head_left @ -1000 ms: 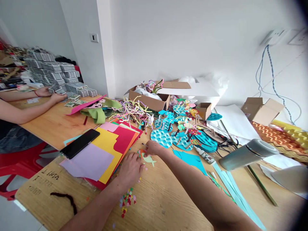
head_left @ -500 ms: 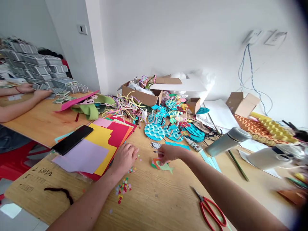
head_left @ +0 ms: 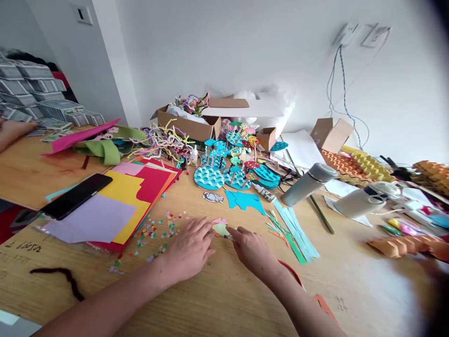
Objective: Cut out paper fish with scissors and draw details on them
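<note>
Left hand (head_left: 191, 249) has come over beside the paper fish (head_left: 220, 229), which lies between it and the right hand (head_left: 253, 251). Hands apart, left's loose, can't tell if right's gripping anything. One sloppy leftward sweep could scatter the confetti (head_left: 151, 230) toward the paper stack (head_left: 132, 208).

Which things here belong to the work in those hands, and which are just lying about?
Probably belonging:
pale green paper cutout, between left hand and right hand
paper confetti
coloured paper sheets

Seemingly just lying about:
black phone
grey flask
white jug
</note>
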The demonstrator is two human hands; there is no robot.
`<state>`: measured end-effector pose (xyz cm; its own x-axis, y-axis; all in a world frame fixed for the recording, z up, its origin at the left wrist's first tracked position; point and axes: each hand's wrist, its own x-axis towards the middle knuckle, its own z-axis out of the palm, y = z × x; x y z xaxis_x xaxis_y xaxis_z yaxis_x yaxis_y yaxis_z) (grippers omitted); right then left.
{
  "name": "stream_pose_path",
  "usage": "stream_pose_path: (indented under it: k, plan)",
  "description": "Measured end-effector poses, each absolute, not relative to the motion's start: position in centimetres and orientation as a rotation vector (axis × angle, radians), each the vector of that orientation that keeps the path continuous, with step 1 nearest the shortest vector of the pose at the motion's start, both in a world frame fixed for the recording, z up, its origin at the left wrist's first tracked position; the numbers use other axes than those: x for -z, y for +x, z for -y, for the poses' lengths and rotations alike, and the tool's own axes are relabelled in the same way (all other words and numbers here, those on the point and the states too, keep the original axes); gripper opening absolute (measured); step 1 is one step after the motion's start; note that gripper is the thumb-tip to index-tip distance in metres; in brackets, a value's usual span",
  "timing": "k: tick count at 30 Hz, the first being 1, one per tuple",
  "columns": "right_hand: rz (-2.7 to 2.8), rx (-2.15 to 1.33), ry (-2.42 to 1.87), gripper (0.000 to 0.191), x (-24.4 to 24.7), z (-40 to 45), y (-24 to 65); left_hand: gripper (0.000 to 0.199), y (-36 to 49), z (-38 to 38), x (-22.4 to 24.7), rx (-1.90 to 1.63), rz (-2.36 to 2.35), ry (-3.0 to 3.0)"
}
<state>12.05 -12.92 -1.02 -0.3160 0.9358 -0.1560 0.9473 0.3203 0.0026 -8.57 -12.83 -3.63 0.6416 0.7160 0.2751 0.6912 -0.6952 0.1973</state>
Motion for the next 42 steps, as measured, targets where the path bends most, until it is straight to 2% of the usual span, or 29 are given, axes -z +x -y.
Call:
stream_pose_path:
  k: [8,16,19,21,23,25,27,29,34,38,42]
  plan:
    - [-2.497,0.086,1.597,0.04,2.2,15.9,12.4,0.04,-7.1,13.5,5.2,-0.38,-1.322,2.788]
    - [-2.655,0.34,1.587,0.032,0.4,18.7,13.2,0.038,-6.9,13.6,5.7,-0.404,-1.328,2.827]
    - [-2.906,0.59,1.802,0.034,0.0,19.2,13.9,0.039,-7.0,13.7,5.8,-0.405,-1.325,2.845]
    - [-2.985,0.88,2.16,0.032,-0.3,19.1,14.5,0.041,-7.0,13.8,5.7,-0.401,-1.325,2.881]
    - [-2.87,1.226,2.675,0.037,-0.7,18.7,14.9,0.042,-7.0,14.1,5.5,-0.397,-1.325,2.91]
    - [-2.741,1.593,2.985,0.049,-0.9,18.0,15.0,0.039,-6.9,14.6,5.0,-0.39,-1.324,2.901]
    - [-2.414,2.105,3.132,0.058,-0.7,17.2,14.8,0.035,-6.7,15.2,4.4,-0.345,-1.263,2.876]
    - [-2.087,2.533,3.149,0.056,0.0,16.6,14.3,0.032,-6.4,15.8,3.9,-0.324,-1.228,2.86]
    - [-2.057,2.817,2.93,0.043,2.9,16.6,13.1,0.033,-6.0,16.7,3.9,-0.277,-1.125,2.861]
    - [-2.085,2.731,2.787,0.021,4.7,17.0,12.4,0.035,-5.9,16.7,4.5,-0.269,-1.149,2.79]
    - [-1.891,2.901,2.653,0.023,5.4,17.0,12.2,0.037,-5.9,16.5,4.7,-0.226,-1.153,2.764]
